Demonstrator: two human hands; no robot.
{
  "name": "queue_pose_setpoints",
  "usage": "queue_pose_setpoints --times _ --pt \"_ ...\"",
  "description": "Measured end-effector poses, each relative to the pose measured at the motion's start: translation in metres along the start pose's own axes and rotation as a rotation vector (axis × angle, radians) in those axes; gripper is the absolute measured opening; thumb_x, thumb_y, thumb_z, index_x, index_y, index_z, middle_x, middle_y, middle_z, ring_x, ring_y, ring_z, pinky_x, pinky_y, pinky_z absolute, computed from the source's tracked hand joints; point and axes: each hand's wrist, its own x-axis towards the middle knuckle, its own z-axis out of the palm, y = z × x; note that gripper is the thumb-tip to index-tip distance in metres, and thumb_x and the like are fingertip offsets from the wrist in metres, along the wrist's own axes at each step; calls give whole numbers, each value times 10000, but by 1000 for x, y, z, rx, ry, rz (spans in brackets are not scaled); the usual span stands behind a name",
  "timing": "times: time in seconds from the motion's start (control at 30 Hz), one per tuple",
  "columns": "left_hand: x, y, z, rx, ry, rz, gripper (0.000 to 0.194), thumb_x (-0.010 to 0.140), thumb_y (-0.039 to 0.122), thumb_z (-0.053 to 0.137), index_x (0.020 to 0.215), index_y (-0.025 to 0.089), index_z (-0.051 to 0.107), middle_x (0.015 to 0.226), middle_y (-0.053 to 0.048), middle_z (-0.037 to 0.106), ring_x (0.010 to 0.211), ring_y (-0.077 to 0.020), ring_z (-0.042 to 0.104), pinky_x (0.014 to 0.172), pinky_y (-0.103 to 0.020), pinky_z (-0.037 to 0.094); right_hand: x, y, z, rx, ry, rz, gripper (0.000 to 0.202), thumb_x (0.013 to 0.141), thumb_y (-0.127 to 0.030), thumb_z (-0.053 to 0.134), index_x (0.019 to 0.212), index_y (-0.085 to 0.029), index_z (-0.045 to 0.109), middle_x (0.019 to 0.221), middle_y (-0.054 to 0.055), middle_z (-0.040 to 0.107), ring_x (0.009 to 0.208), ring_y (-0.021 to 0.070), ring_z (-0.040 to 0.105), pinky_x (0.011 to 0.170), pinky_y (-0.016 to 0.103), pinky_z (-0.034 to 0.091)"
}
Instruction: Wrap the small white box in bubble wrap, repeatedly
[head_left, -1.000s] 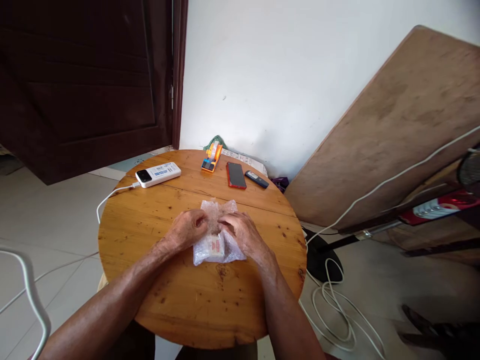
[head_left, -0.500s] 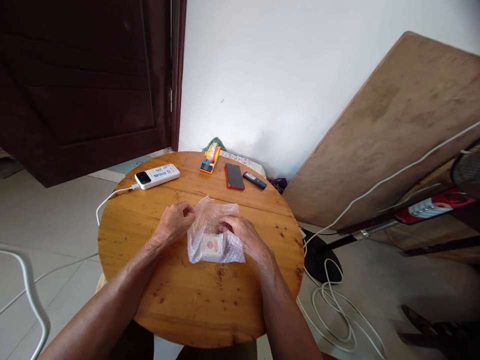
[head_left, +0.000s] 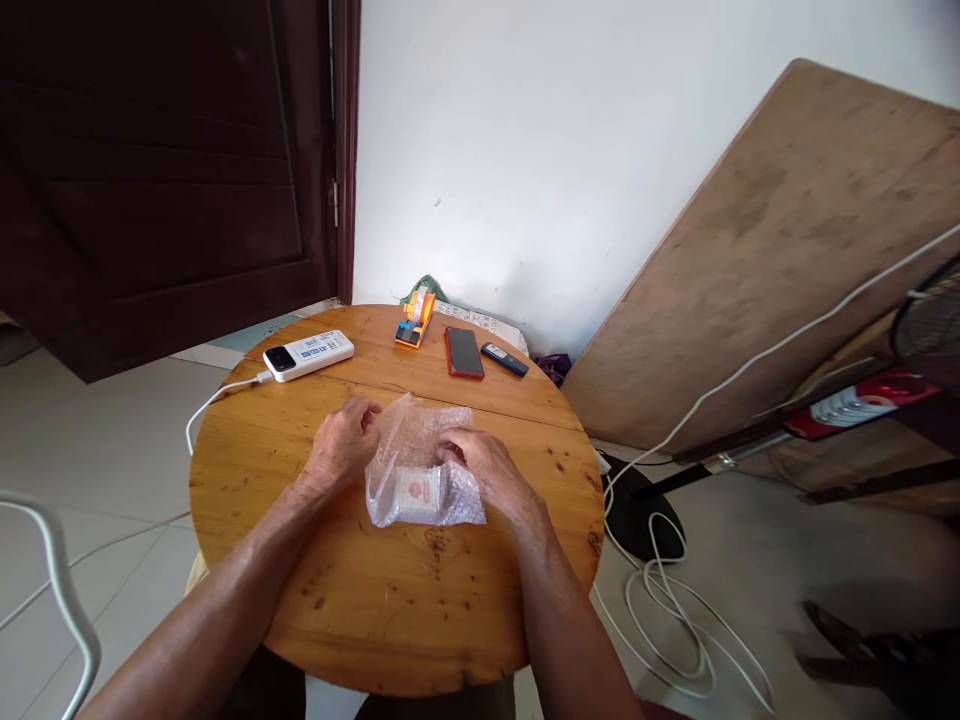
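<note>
From the head camera, pinching the raised left edge of the bubble wrap (head_left: pixel 409 440) with the bent fingers of the left hand (head_left: pixel 346 440). Curling the right hand (head_left: pixel 480 462) over the wrap's right part, touching it, but partly hiding the fingertips, so being unable to tell whether pinching or merely pressing. Having the box (head_left: pixel 418 490), printed in red, lying in the near part of the wrap, on the round wooden table (head_left: pixel 405 620). Facing, along the far side, a tape dispenser (head_left: pixel 415 320), a phone (head_left: pixel 464 352) and, just right of that, a small dark device (head_left: pixel 505 359). Seeing, at far left, a power bank (head_left: pixel 309 356) with a cable (head_left: pixel 240 384) plugged in, well apart from the wrap.
</note>
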Motion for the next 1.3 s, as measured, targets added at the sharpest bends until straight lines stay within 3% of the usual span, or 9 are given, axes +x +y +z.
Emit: queue_pose_setpoints --times 0.17,0.27,0.37,0.53,0.67,0.8,1.03,1.17,1.3 --pt "-6 5 2 -5 193 313 285 752 129 474 953 164 672 924 -83 695 916 -223 620 837 -334 488 0 0 -1 -41 -1 17 176 916 -191 535 921 -174 711 924 63 717 841 194 622 694 259 376" --pt "-9 7 2 29 114 434 232 783 149 497 910 173 690 921 -83 711 923 -234 620 864 -354 487 1 0 0 -44 -8 31 189 914 -200 535 952 -176 718 948 64 724 858 203 631 717 261 394" --pt "-11 10 3 146 -38 392 153 792 198 554 823 188 703 899 -85 717 938 -257 629 869 -372 475 1 0 0 -45 -7 36 185 910 -191 536 946 -174 716 928 59 726 844 199 632 706 258 392" --pt "-8 12 0 90 -173 115 168 819 225 544 840 207 709 918 -60 739 876 -202 665 779 -277 459 0 1 0 -24 -11 19 149 906 -197 564 933 -167 707 927 64 724 842 199 632 691 262 381" --pt "-2 9 -7 87 -166 -93 209 808 209 504 834 233 710 872 -27 756 820 -195 680 682 -257 421 0 3 0 -1 -9 9 146 905 -196 563 916 -171 706 901 53 723 827 193 629 684 265 381" --pt "1 4 -11 177 -146 -144 249 832 246 479 893 247 720 921 -44 761 838 -228 681 647 -277 403 -1 4 0 22 -12 6 156 906 -179 552 939 -176 704 925 47 727 847 190 636 693 264 385" --pt "0 2 -8 182 -88 -86 322 824 211 466 1045 205 699 966 -74 742 849 -244 670 696 -310 442 -1 3 1 1 -5 12 130 903 -167 568 929 -165 695 927 50 723 855 192 637 691 259 374" --pt "-5 5 -6 -54 5 100 290 807 214 507 1029 170 687 900 -54 724 799 -183 648 747 -276 478 0 3 2 30 4 -21 141 913 -176 553 902 -168 693 913 40 715 819 173 625 680 252 374" --pt "-13 12 -6 -184 -118 312 236 833 258 532 979 171 695 872 -48 724 770 -160 639 736 -257 485 1 5 5 50 -8 -38 172 912 -187 548 965 -179 711 936 44 723 832 180 633 710 255 400"
